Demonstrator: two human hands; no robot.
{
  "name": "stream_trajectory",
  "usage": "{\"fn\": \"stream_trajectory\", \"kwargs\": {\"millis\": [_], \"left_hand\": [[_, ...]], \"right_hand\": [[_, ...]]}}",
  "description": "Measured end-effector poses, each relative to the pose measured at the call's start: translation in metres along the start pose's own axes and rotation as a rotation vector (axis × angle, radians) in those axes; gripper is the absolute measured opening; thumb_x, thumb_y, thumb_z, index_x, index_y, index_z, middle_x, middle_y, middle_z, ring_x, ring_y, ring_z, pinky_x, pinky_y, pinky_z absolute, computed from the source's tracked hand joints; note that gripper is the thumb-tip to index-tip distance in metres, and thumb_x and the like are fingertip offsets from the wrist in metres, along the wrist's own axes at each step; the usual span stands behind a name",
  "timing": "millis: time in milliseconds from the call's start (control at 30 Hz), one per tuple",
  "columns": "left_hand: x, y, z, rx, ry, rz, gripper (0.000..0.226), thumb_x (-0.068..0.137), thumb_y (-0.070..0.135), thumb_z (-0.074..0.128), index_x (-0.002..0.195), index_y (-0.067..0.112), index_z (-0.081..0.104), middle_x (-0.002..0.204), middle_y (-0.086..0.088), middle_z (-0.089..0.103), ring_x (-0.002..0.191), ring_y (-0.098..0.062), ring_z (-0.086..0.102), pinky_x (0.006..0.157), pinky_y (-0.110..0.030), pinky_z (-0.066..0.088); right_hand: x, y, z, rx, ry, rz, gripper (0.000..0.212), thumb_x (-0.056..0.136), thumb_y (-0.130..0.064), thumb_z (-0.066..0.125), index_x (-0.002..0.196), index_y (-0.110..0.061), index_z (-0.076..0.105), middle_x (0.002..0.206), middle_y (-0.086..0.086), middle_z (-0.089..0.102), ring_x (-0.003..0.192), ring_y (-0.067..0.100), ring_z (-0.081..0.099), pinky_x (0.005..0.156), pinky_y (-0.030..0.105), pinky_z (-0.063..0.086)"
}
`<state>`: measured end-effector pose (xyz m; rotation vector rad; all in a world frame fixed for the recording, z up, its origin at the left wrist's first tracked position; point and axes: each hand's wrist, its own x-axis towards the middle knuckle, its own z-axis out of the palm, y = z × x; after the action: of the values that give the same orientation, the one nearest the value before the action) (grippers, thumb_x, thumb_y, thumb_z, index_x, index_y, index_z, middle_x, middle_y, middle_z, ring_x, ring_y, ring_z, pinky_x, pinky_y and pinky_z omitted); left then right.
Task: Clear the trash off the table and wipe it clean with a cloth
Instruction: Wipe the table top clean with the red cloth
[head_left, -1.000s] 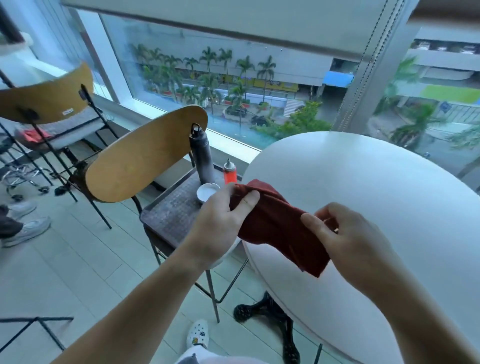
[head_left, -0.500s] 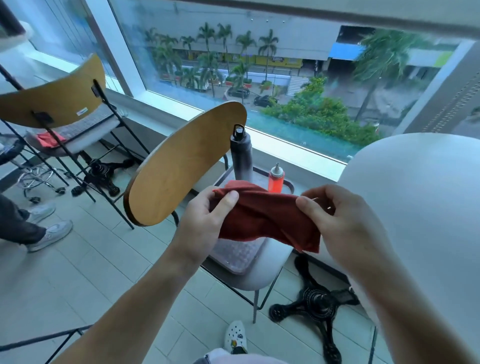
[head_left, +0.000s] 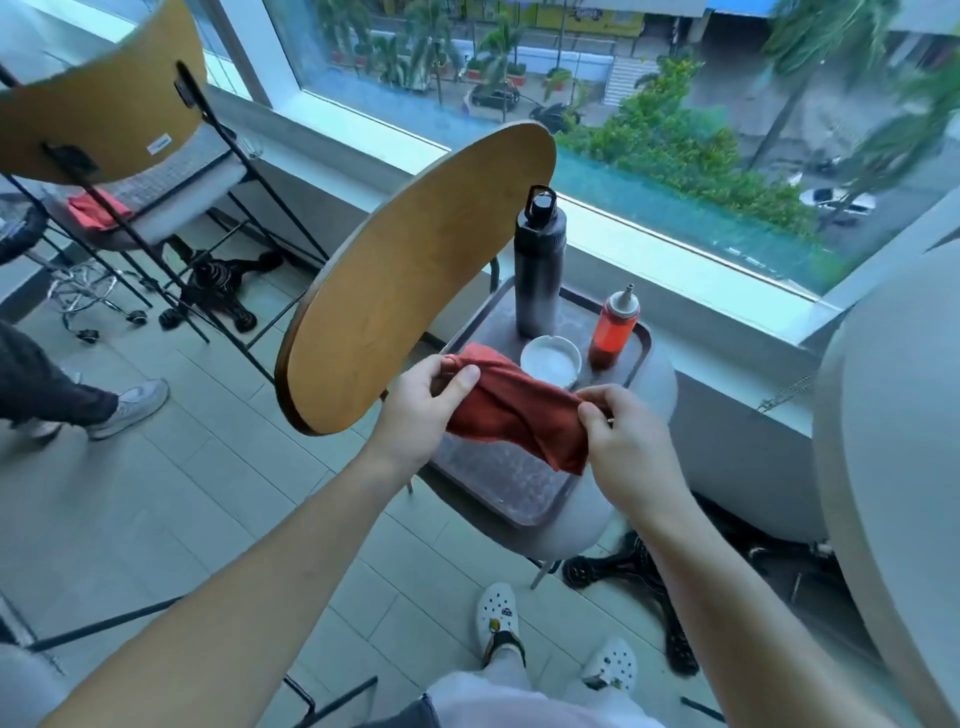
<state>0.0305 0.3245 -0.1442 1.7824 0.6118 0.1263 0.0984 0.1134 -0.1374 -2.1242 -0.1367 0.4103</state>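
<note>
A red cloth is stretched between my two hands above a chair seat. My left hand grips its left end, thumb on top. My right hand pinches its right end. The round white table stands at the right edge of the view, off to the side of both hands. Under the cloth a dark tray lies on the chair seat; on it stand a black bottle, a red squeeze bottle and a small white bowl.
The chair's wooden backrest rises just left of my left hand. A second chair with a red item on its seat stands at far left. A person's leg and shoe are at the left edge. The black table base sits on the tiled floor.
The view has swung left and down, off the table toward the chair. Both hands have carried the cloth from above the table edge to above the tray on the chair.
</note>
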Motion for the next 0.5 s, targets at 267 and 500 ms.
{"fn": "stream_trajectory", "kwargs": {"millis": [267, 500], "left_hand": [[0.053, -0.079, 0.015, 0.146, -0.064, -0.125, 0.031, 0.096, 0.050, 0.061, 0.111, 0.024, 0.071, 0.106, 0.009, 0.076, 0.105, -0.009, 0.070, 0.101, -0.043, 0.054], [0.077, -0.129, 0.032, 0.215, -0.071, -0.211, 0.027, 0.098, 0.038, 0.063, 0.116, 0.019, 0.072, 0.108, 0.005, 0.075, 0.105, -0.012, 0.069, 0.101, -0.036, 0.053]], "right_hand": [[0.039, 0.058, 0.059, 0.018, -0.067, 0.179, 0.017, 0.101, -0.021, 0.053, 0.105, -0.027, 0.068, 0.096, -0.010, 0.070, 0.095, 0.011, 0.064, 0.076, 0.019, 0.044], [0.057, 0.101, 0.094, -0.012, -0.117, 0.310, 0.018, 0.100, -0.021, 0.052, 0.109, -0.024, 0.068, 0.100, -0.006, 0.071, 0.099, 0.014, 0.065, 0.089, 0.031, 0.051]]}}
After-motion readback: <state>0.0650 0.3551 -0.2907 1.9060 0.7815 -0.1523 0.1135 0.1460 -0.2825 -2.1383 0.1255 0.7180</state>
